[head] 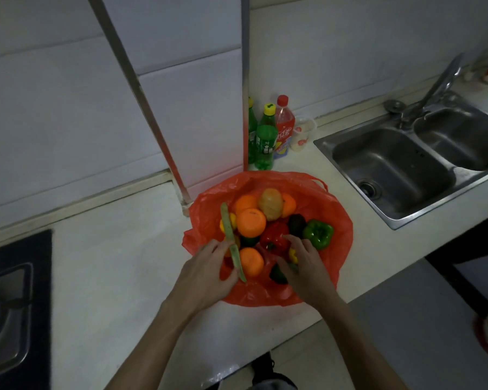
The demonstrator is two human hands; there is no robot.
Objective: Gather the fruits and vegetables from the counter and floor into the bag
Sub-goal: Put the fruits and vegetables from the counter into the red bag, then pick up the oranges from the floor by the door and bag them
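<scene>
An open red plastic bag [333, 220] lies on the white counter [119, 263]. Inside it are several oranges [250, 222], a potato [270, 204], a red pepper [275, 235], a green pepper [319, 233], dark avocados [295, 225] and small yellow pieces. My left hand [206, 270] rests at the bag's left edge, holding a long pale green bean pod [231, 240] that points away over the fruit. My right hand [304, 266] is inside the bag with fingers spread over the red pepper and a dark green vegetable [278, 274]; whether it grips anything is unclear.
Green and red bottles [265, 144] and a plastic cup [303, 133] stand behind the bag by a metal pole [245, 80]. A double steel sink [406, 164] with a tap is to the right. A black stove [14, 305] is on the left. The counter's front edge runs close below the bag.
</scene>
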